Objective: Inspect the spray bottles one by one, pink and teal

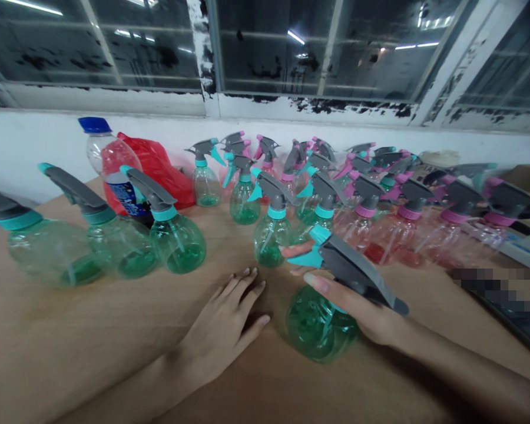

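My right hand (pixel 362 309) is closed round the neck of a green spray bottle (pixel 320 330) with a grey and turquoise trigger head. The bottle tilts a little, and its nozzle points away to the left; whether its base touches the table cannot be made out. My left hand (pixel 229 318) lies palm down on the wooden table (pixel 128 335), fingers apart, holding nothing. Just beyond the fingertips stands another green spray bottle (pixel 271 238). Off to the left, a green spray bottle (pixel 178 244) with some liquid in it is nearest to that hand.
Several pink spray bottles (pixel 393 235) crowd the right and back. A large clear bottle with a blue cap (pixel 110 150) stands by a red plastic bag (pixel 154 165) at the back left. Behind the table runs a white wall (pixel 30 141) under windows. A dark, partly pixelated object (pixel 503 312) lies right.
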`<state>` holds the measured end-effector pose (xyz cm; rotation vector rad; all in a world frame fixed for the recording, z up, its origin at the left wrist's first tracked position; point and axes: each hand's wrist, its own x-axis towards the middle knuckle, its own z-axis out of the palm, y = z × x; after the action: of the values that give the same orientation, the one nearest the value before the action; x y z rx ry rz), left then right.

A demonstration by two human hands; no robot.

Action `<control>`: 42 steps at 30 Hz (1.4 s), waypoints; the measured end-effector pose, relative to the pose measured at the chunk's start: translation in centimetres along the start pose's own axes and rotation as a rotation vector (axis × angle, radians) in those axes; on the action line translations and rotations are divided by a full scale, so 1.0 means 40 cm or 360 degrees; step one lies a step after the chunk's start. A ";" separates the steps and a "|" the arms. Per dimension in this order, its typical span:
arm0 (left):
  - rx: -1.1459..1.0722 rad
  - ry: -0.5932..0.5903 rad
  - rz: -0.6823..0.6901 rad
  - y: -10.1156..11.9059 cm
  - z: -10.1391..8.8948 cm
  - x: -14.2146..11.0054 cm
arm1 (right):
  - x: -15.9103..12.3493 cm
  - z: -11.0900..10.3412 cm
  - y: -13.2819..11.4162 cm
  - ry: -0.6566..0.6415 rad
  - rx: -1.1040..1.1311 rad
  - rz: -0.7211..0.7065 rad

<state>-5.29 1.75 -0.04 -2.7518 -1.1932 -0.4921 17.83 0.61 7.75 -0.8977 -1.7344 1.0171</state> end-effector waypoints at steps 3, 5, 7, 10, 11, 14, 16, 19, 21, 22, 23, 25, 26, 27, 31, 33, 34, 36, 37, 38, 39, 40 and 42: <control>0.0001 0.0001 -0.0003 0.000 -0.001 0.001 | -0.003 0.000 -0.001 0.0016 0.0005 0.0007; -0.0001 -0.0005 -0.0006 0.000 -0.001 0.001 | -0.004 0.000 0.001 0.0022 -0.0021 0.0020; -0.0004 -0.0004 -0.0005 -0.001 0.000 0.001 | -0.004 0.000 0.005 0.0028 -0.0075 0.0031; 0.0005 0.0012 0.0007 -0.003 0.002 0.002 | -0.001 -0.001 0.015 0.0089 -0.0167 -0.0007; 0.0010 0.0018 0.0012 -0.003 0.002 0.002 | 0.000 -0.002 0.017 0.0108 -0.0189 -0.0026; 0.0017 0.0016 0.0022 -0.003 0.000 0.003 | 0.003 -0.004 0.014 0.0075 -0.0227 -0.0058; 0.0007 0.0013 0.0018 -0.003 -0.002 0.003 | 0.002 -0.005 0.009 0.0023 -0.0209 -0.0041; -0.0015 0.0025 0.0010 -0.001 -0.003 0.003 | 0.001 -0.003 0.003 0.0017 -0.0121 -0.0002; -0.0013 0.0022 0.0010 -0.001 -0.003 0.002 | -0.001 -0.001 0.002 0.0019 -0.0075 0.0016; -0.0006 0.0016 0.0008 -0.001 -0.002 0.002 | -0.001 -0.001 0.002 0.0007 -0.0066 0.0031; 0.0002 0.0008 0.0009 -0.001 -0.002 0.002 | -0.002 0.000 0.002 -0.0006 -0.0060 0.0046; 0.0013 -0.0002 0.0011 -0.001 -0.003 0.002 | -0.003 -0.001 0.003 -0.0030 -0.0048 0.0059; 0.0014 -0.0004 0.0013 -0.001 -0.003 0.001 | -0.003 -0.001 0.003 -0.0033 -0.0046 0.0062; 0.0013 -0.0003 0.0014 0.000 -0.004 0.001 | -0.003 -0.001 0.004 -0.0031 -0.0047 0.0061; 0.0007 -0.0006 0.0016 -0.001 -0.002 0.002 | -0.002 -0.002 0.004 -0.0010 -0.0076 0.0047; 0.0016 -0.0003 0.0013 -0.003 0.000 0.003 | -0.001 -0.003 0.005 -0.0005 -0.0091 0.0042; 0.0018 0.0003 0.0011 -0.003 0.001 0.004 | -0.001 -0.003 0.005 -0.0002 -0.0095 0.0042; 0.0011 0.0016 0.0011 -0.005 0.002 0.004 | -0.002 -0.002 0.006 0.0000 -0.0096 0.0040; 0.0004 0.0019 0.0012 -0.005 0.003 0.003 | -0.002 -0.002 0.006 0.0004 -0.0093 0.0036; -0.0003 0.0018 0.0012 -0.005 0.003 0.003 | -0.002 -0.002 0.007 0.0000 -0.0094 0.0038; -0.0009 0.0015 0.0014 -0.005 0.002 0.002 | -0.002 -0.002 0.008 -0.0005 -0.0095 0.0039; -0.0011 0.0011 0.0015 -0.005 0.002 0.002 | -0.002 -0.002 0.008 -0.0010 -0.0095 0.0038; -0.0009 0.0000 0.0018 -0.005 0.000 0.001 | -0.002 -0.002 0.009 -0.0014 -0.0094 0.0040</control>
<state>-5.40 1.90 -0.02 -2.7616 -1.1776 -0.4950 17.97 0.69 7.43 -0.9555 -1.7729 0.9918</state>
